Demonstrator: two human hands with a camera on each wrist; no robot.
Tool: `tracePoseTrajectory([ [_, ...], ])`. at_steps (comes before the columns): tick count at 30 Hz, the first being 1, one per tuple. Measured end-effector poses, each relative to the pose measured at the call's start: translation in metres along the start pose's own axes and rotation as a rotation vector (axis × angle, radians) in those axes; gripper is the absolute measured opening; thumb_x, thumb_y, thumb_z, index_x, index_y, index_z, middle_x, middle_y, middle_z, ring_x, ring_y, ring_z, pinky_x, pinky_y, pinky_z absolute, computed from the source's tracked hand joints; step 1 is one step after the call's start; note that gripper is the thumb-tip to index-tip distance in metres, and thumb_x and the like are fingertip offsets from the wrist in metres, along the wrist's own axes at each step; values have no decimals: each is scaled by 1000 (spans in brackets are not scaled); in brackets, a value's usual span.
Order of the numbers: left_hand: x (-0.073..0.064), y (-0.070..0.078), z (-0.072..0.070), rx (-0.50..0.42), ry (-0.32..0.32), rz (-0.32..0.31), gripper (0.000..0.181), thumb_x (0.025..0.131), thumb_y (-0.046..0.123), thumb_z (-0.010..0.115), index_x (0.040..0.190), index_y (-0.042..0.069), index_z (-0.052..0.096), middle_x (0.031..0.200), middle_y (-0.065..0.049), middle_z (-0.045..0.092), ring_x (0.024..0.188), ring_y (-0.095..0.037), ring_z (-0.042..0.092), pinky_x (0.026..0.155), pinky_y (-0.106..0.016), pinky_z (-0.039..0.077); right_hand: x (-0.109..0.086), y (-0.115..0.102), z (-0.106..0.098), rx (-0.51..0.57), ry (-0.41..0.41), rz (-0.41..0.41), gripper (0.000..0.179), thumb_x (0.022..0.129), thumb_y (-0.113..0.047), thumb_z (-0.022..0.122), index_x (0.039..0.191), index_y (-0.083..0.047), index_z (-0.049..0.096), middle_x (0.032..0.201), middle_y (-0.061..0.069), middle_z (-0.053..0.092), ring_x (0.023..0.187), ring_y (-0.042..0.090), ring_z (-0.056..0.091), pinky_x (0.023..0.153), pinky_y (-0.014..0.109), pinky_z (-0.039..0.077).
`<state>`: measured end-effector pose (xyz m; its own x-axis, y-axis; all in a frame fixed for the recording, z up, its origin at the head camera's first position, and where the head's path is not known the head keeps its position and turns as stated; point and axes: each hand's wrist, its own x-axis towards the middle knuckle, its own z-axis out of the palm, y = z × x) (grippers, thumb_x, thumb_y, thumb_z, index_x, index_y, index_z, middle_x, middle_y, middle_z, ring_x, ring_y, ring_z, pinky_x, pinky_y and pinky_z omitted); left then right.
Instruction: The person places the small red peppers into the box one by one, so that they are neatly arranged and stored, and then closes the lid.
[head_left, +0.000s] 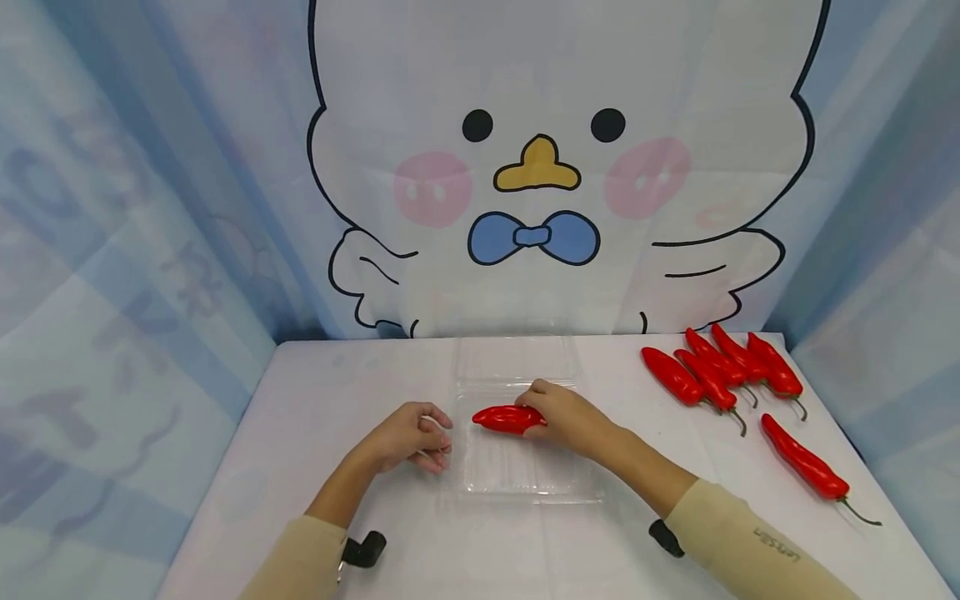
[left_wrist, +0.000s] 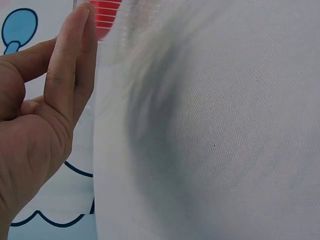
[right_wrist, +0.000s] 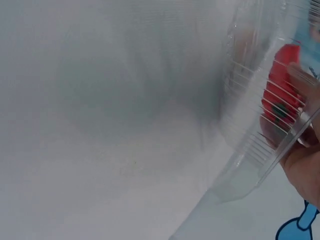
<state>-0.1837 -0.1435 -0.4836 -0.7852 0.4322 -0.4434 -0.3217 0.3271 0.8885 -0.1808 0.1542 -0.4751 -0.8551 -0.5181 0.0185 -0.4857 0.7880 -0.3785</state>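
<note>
In the head view my right hand (head_left: pixel 566 419) grips a red chili pepper (head_left: pixel 504 419) by its stem end, over a clear plastic box (head_left: pixel 517 475) in the middle of the table. Through the box's ribbed wall, the right wrist view shows the same pepper (right_wrist: pixel 283 82) among the fingers, its green cap facing the camera. My left hand (head_left: pixel 411 437) is beside the box's left edge with its fingers loosely bent, holding nothing. A bit of red shows behind the left fingertips (left_wrist: pixel 82 17) in the left wrist view.
Several red chili peppers (head_left: pixel 708 379) lie grouped at the table's back right corner. Another pepper (head_left: pixel 806 458) lies alone nearer the right edge. The box's transparent lid (head_left: pixel 517 358) lies open toward the back, near the curtain with a cartoon bird (head_left: pixel 536 237).
</note>
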Motion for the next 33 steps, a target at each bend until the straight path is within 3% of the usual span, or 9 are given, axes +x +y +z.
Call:
tracePoseTrajectory([
  [8,-2,0,-1,-4,-10,8,29,97,-2,65,123,-9,54,90,-14,73,67,-19,73,64,-37,66,-2,0,7,-83,56,-47,37,84,-22,87,116,-11,74,107,4,68,95,18,64,85,35,62],
  [17,0,0,0,3,-15,8,29,97,-2,64,124,-9,54,88,-12,73,67,-19,73,65,-38,66,-5,0,17,-89,91,9,35,84,-22,87,115,-12,74,105,1,69,95,16,63,85,34,62],
  [25,-3,2,1,7,-16,9,28,98,-2,64,123,-9,54,87,-12,72,66,-18,73,64,-37,66,-9,-1,24,-188,174,-28,31,82,-19,88,109,-11,75,105,4,65,99,22,60,82,34,62],
  [33,-1,1,1,11,-1,2,28,97,-2,65,123,-7,55,89,-14,73,66,-19,73,64,-37,66,-10,-1,25,-135,190,-25,31,82,-13,87,111,-10,74,104,5,66,99,23,61,86,37,61],
])
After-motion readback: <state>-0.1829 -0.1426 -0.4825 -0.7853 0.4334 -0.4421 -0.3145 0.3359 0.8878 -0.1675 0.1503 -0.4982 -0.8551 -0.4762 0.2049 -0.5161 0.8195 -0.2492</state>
